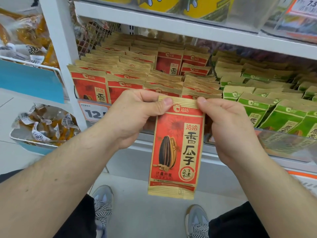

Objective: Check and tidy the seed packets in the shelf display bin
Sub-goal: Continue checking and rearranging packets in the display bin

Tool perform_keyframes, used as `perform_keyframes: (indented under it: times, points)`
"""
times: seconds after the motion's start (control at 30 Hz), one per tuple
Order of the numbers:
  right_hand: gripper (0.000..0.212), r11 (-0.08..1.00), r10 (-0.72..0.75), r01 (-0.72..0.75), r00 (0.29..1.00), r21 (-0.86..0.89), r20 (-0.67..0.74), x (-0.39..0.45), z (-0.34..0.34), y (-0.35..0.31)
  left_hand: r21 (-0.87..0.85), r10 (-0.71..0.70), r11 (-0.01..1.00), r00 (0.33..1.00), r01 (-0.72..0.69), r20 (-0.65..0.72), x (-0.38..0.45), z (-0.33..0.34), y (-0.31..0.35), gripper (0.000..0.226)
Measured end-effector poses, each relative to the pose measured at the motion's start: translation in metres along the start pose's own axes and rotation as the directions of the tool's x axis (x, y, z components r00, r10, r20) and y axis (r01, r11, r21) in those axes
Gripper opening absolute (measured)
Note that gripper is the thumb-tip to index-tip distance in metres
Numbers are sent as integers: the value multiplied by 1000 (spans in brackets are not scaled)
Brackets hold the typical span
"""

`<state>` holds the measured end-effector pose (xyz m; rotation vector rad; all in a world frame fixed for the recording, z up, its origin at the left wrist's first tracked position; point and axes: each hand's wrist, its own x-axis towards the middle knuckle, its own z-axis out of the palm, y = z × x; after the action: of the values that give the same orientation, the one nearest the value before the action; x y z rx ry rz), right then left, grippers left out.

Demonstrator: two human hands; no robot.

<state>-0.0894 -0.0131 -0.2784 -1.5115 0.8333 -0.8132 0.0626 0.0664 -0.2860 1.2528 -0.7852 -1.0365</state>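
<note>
Head view, looking down at a shop shelf.

Red seed packet [176, 146] held upright in front of the shelf, clear of the bin, front face toward the camera. Printed on it: a large dark striped seed and bold black characters on a tan panel. It hangs by its crimped top edge; the bottom edge is free above the floor.

Left hand [135, 115] pinches the top left corner of the packet, thumb on the front, other fingers curled behind. Right hand [229, 124] pinches the top right corner the same way, thumb tip on the front seal. Both hands closed on the packet, level with each other.

Display bin [291, 143] behind the hands: clear plastic front wall, sitting on a white shelf [171, 23]. Left part filled with rows of matching red packets [91, 83], standing upright and packed close, one behind the other. A few at the back centre stand higher than the rows in front. Right part holds green packets [257, 107], also in rows, leaning slightly.

Price tag [94, 112] with large black digits at the bin's lower left, partly covered by the left hand.

Wire basket [34, 66] of wrapped snacks at far left. Two grey shoes [103, 198] on the floor below.
</note>
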Motion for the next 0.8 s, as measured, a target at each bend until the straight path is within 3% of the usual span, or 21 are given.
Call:
perform_keyframes:
  times: [0.1,0.3,0.53,0.73,0.8]
  points:
    - [41,1000,17,-17,999,17,34,1,1,0,-9,2,1000,999,-2,-34,0,2,0,20]
    - [30,984,46,-19,988,-178,147,2,-8,1,-69,28,997,993,-36,-116,1,0,1,19]
    - [28,1000,3,-3,1000,-5,8,1,-8,0,81,-98,993,990,89,106,-7,2,-5,35]
    - [38,988,113,-82,963,-133,245,-1,-10,-1,-45,-27,999,998,25,-48,-3,-1,-1,32]
    - [39,990,116,-89,956,-109,270,-1,-10,0,-74,-36,997,999,34,-21,-2,-4,1,33]
